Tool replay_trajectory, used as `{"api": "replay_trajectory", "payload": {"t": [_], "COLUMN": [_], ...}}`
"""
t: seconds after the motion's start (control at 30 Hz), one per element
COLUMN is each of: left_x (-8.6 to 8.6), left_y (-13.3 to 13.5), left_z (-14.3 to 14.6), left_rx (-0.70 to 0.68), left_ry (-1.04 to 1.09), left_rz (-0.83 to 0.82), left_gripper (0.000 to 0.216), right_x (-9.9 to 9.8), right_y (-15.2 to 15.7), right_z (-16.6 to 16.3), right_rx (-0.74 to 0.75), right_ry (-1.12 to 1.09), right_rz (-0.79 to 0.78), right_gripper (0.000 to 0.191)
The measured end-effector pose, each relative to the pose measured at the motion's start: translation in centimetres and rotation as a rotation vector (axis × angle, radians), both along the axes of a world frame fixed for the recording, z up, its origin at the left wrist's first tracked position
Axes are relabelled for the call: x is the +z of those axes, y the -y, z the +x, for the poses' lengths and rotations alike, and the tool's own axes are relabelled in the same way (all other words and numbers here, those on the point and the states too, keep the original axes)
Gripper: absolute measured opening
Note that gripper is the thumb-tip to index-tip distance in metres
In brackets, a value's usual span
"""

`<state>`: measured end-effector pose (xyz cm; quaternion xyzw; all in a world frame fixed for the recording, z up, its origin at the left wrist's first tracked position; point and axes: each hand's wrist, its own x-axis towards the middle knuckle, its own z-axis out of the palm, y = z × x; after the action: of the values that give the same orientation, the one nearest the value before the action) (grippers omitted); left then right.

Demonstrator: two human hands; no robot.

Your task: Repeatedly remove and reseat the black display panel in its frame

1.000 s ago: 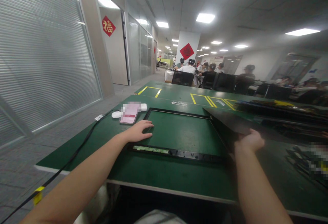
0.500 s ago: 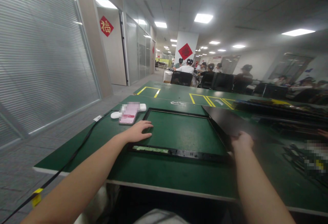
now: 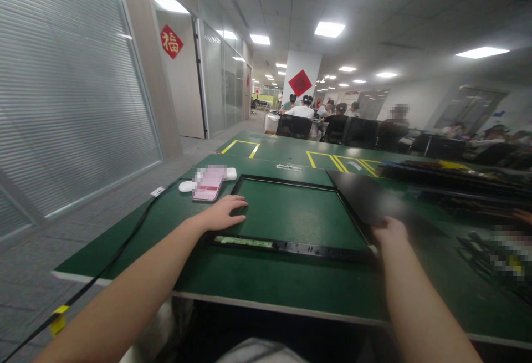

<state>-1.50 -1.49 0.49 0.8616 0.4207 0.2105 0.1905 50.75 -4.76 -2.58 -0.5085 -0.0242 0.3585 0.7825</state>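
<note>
A thin black rectangular frame, like a screen bezel, lies flat on the green table. Its near bar carries a green strip on the left part. Across the frame's left side rests my left hand, palm down with fingers spread. My right hand is closed at the near edge of a flat black panel, just right of the frame; its fingertips are partly hidden. A small white bit shows below those fingers, too small to name.
A phone and a white object lie left of the frame. A black cable runs off the left table edge. Dark flat parts are piled at the right, with blurred cables nearby. People sit in the background.
My right hand has shifted slightly left and down, and the black panel beside it looks lower and flatter. My left hand and the frame stay put.
</note>
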Motion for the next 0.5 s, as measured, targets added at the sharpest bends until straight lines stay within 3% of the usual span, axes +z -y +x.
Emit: {"api": "replay_trajectory", "payload": {"t": [0.23, 0.5], "left_x": [0.1, 0.1], "left_y": [0.1, 0.0], "left_z": [0.0, 0.0], "left_rx": [0.001, 0.000], "left_ry": [-0.061, -0.042], "left_rz": [0.007, 0.001], "left_gripper": [0.058, 0.058], "right_x": [0.4, 1.2], "right_y": [0.0, 0.2], "right_z": [-0.3, -1.0], "right_rx": [-0.064, -0.061], "right_ry": [-0.147, -0.042], "right_rz": [-0.008, 0.038], "right_gripper": [0.036, 0.025]}}
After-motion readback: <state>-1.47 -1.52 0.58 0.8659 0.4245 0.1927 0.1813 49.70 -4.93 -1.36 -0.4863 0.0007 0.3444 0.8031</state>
